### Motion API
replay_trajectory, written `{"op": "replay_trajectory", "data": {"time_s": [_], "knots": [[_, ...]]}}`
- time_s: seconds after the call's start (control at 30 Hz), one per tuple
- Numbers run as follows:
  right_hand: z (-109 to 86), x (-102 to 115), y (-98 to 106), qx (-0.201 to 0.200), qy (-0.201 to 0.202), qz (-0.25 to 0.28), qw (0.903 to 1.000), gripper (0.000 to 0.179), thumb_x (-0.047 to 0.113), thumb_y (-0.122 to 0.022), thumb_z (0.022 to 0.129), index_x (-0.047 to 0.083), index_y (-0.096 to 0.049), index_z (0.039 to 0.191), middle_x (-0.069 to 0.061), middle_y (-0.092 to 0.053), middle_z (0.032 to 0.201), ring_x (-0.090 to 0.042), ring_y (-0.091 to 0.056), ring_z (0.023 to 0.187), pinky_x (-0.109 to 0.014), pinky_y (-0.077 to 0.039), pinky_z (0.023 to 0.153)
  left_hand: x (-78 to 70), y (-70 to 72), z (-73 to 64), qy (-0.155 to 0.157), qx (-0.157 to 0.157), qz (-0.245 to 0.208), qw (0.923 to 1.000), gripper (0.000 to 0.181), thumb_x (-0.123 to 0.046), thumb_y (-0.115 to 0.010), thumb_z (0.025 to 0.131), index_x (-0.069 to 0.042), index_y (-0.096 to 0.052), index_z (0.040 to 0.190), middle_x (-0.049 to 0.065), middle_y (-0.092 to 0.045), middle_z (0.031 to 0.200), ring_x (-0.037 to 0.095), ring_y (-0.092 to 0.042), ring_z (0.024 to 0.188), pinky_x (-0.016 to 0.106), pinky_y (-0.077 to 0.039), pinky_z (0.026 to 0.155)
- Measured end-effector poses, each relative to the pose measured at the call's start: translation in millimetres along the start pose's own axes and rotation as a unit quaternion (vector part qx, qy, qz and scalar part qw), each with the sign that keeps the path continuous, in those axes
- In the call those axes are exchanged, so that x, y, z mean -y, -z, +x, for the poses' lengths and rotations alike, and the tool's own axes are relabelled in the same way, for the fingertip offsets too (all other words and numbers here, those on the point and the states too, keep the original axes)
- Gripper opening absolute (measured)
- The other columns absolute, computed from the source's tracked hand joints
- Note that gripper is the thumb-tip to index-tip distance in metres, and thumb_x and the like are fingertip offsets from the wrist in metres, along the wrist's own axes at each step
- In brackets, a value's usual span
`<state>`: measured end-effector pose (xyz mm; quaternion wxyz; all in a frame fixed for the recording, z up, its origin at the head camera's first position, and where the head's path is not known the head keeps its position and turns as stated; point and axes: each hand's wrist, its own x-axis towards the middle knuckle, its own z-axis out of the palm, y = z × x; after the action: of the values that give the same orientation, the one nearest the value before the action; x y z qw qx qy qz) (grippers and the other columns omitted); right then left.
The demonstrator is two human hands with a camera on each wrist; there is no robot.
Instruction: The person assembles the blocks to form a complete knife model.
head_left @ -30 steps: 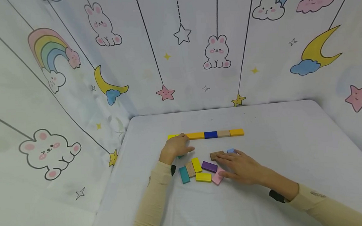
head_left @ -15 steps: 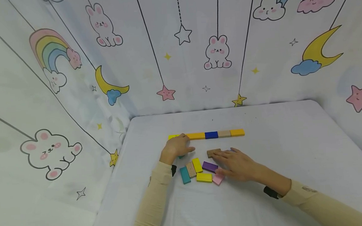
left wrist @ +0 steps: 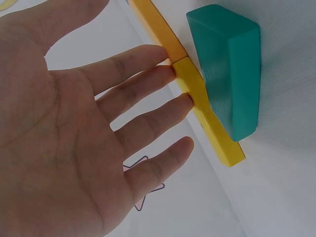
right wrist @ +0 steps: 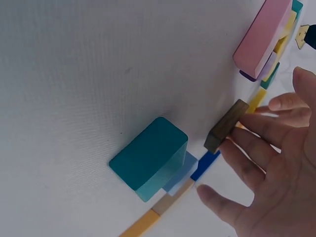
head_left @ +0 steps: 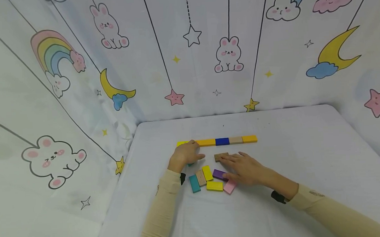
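Observation:
My left hand lies at the left end of a row of blocks, its spread, nearly straight fingers touching the yellow blocks there. Beside them, in the left wrist view, stands a teal block, mostly covered by this hand in the head view. With extended fingertips my right hand touches a brown wooden block, a little in front of the row. Under the right hand in the head view, another teal block and a light blue block are hidden; the right wrist view shows them.
The row continues right with orange, dark blue, tan and orange blocks. Nearer lies a loose group: teal, tan, yellow, purple and pink blocks. A patterned curtain hangs behind the table.
My right hand has moved left and slightly away from me, sliding the brown block closer to the row. The light blue block has become hidden behind it. My left hand stays in place.

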<state>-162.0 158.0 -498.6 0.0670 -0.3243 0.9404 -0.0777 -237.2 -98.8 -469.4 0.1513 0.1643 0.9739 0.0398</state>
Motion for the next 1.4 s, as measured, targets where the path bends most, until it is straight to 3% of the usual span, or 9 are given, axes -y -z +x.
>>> {"op": "replay_trajectory", "data": {"time_s": [0.53, 1.4], "knots": [[19.2, 0.6, 6.1, 0.025, -0.02, 0.009, 0.9994, 0.073, 0.06, -0.056, 0.103, 0.015, -0.045, 0.16, -0.008, -0.044, 0.163, -0.036, -0.044, 0.147, -0.067, -0.03, 0.119, 0.6, -1.6, 1.2, 0.0, 0.006, -0.004, 1.0, 0.064, -0.056, -0.062, 0.101, -0.014, -0.057, 0.15, 0.007, -0.05, 0.158, 0.027, -0.056, 0.136, 0.046, -0.049, 0.11], [41.2, 5.1, 9.5, 0.034, -0.026, -0.008, 0.9991, 0.075, 0.057, -0.054, 0.105, 0.011, -0.038, 0.162, -0.01, -0.036, 0.167, -0.038, -0.041, 0.149, -0.069, -0.027, 0.119, 1.7, 0.5, 1.5, 0.005, 0.01, -0.01, 0.9999, 0.064, -0.056, -0.062, 0.101, -0.015, -0.058, 0.149, 0.007, -0.05, 0.157, 0.027, -0.057, 0.135, 0.047, -0.05, 0.11]]}}
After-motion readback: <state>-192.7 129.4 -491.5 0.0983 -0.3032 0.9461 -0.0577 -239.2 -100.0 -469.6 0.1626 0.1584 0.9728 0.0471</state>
